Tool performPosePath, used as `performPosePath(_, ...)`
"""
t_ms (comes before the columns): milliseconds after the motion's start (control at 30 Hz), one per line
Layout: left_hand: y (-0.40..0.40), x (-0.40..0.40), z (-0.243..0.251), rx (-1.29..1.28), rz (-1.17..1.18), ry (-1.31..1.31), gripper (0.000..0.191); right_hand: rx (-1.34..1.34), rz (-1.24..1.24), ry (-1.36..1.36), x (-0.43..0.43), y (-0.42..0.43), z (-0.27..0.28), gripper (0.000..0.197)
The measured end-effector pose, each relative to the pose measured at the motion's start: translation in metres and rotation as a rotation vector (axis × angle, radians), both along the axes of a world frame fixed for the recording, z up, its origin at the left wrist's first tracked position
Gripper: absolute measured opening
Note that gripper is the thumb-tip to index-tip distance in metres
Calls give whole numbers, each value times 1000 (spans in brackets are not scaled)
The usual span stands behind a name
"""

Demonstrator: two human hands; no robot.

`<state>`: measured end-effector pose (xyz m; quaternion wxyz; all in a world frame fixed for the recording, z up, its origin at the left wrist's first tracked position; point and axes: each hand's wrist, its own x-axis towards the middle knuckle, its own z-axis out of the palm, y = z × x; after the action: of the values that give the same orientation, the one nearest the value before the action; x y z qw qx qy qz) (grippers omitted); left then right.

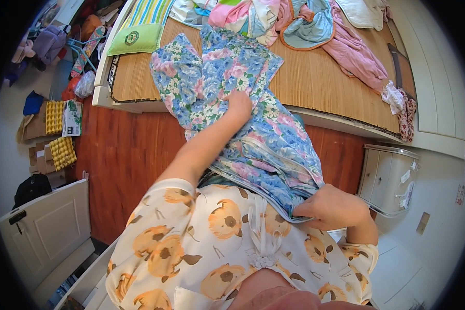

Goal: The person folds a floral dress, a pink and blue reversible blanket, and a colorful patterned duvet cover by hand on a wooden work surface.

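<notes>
A blue cloth with pink and white flowers [217, 73], seemingly a garment, spreads from the bed edge down to the front of my body. Its far part lies flat on the bed mat, while the near part hangs in folds with pale edging. My left hand [240, 105] rests on the cloth near the bed edge; its fingertips are hidden, so a grip cannot be made out. At the near right corner, my right hand [327, 207] pinches the cloth's pale edge close to my waist. The cloth sags between my two hands.
A woven mat [317, 73] covers the bed. On it are a green pillow [135, 38], rumpled pink bedding [352, 58] and a light-blue cloth [310, 29]. A small cabinet [385, 178] stands right. Egg trays [62, 153] and bags lie left, near a white door [50, 228].
</notes>
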<state>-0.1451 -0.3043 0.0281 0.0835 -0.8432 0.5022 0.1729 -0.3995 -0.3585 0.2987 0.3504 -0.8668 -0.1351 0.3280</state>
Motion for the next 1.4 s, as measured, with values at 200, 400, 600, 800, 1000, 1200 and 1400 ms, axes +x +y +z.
performPosePath(200,13,3,-73,-9,176,-347,35,106,-173,60,-11,-8,-6,21)
performPosePath(400,11,64,-42,-29,170,192,21,119,-176,-5,-11,-11,-10,24)
performPosePath(600,17,186,5,-626,498,889,45,106,-202,44,-6,-10,-12,22)
performPosePath(800,135,226,49,-1593,563,1436,48,137,-213,-47,5,-9,-15,22)
performPosePath(1000,224,160,-86,-1477,1505,1300,48,135,2,-30,31,-7,-7,17)
performPosePath(1200,239,104,-116,-1170,1619,1475,38,83,49,-22,39,-5,-1,16)
performPosePath(1400,253,140,-101,-1060,1228,666,48,204,-50,-296,42,-8,8,12)
